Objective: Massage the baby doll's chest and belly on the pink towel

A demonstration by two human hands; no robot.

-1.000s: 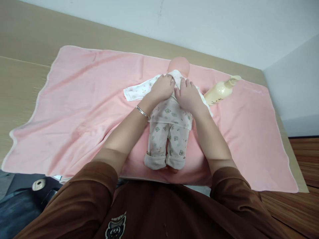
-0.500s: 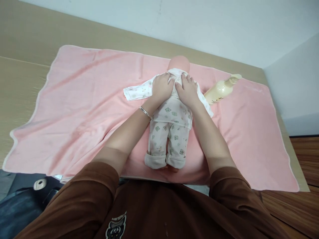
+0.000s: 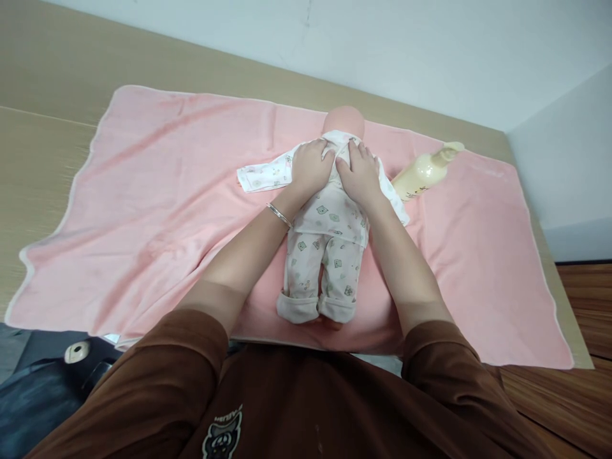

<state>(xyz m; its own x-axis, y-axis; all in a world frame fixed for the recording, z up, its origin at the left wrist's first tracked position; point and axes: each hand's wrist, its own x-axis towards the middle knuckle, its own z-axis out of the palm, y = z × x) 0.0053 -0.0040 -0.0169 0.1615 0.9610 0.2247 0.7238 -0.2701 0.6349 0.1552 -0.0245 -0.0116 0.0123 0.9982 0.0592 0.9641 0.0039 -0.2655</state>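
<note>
A baby doll [image 3: 332, 220] in a white printed top and matching trousers lies stretched out, its bald head at the far end and its cuffed legs towards me. No face shows on it. My left hand [image 3: 312, 167] rests flat on the left side of its upper body, fingers extended. On the right side lies my right hand [image 3: 361, 173], likewise flat, with the thumb apart from the fingers. The thumbs are close together near the middle. One white sleeve [image 3: 265, 176] reaches out to the left; the other is partly behind my right wrist.
Under the doll a pink blanket [image 3: 143, 191] with a pale edge covers much of the wooden table [image 3: 43, 70]. A cream pump bottle [image 3: 421, 175] lies slanted right of the doll. A white wall [image 3: 406, 57] stands behind. A dark bag [image 3: 52, 389] is below the left edge.
</note>
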